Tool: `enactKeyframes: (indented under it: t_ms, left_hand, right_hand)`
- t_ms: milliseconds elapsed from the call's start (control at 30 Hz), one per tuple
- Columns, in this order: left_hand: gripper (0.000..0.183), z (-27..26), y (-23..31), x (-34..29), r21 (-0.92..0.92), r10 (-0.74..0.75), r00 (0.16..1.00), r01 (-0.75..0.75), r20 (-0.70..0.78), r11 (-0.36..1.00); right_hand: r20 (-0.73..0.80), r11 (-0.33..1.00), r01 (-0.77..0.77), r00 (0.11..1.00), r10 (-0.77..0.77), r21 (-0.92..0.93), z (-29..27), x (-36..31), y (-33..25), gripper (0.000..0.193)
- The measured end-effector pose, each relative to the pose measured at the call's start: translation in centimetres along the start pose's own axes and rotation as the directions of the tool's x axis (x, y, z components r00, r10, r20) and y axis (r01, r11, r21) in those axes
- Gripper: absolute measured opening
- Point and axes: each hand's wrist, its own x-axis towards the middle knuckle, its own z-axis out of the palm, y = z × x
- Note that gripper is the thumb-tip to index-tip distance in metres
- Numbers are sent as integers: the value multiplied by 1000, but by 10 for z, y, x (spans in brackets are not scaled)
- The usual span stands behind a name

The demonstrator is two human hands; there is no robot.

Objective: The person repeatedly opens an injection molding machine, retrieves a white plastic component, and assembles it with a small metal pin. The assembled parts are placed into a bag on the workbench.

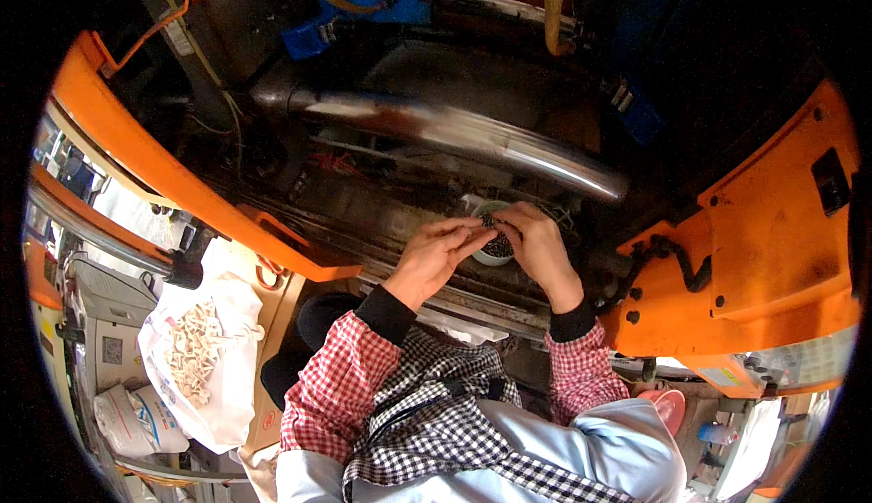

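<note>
Both of my hands are close together over a pale round bowl [493, 258] filled with small dark metal pieces, too small to name. My left hand [434, 254] has its fingers pressed together and pointing right, toward the bowl. Bent over the bowl from the other side, my right hand [536, 247] has its fingertips pinched close to the left fingertips. Whatever lies between the fingers is hidden or too small to make out. The bowl stands on a dark, grimy machine bed [363, 208].
A thick shiny metal bar [472, 130] crosses beyond my hands. Orange machine guards flank me at left [191, 167] and right [754, 258]. On the left, a white bag [232, 403] of beige plastic parts [195, 348] rests on a cardboard box [274, 358]. A red round container [669, 408] is at right.
</note>
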Motion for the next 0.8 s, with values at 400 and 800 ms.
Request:
enactKeyframes:
  t_ms: [400, 800]
  left_hand:
    - [15, -5, 6, -14, -136, -4, 1000, 0, -27, 991]
    - [29, 5, 37, -26, -21, 90, 995, -89, 45, 996]
  right_hand:
    - [-35, 973, 137, 991, -133, 187, 7, 13, -36, 12]
    - [-173, 764, -39, 965, 195, 644, 0, 88, -48, 7]
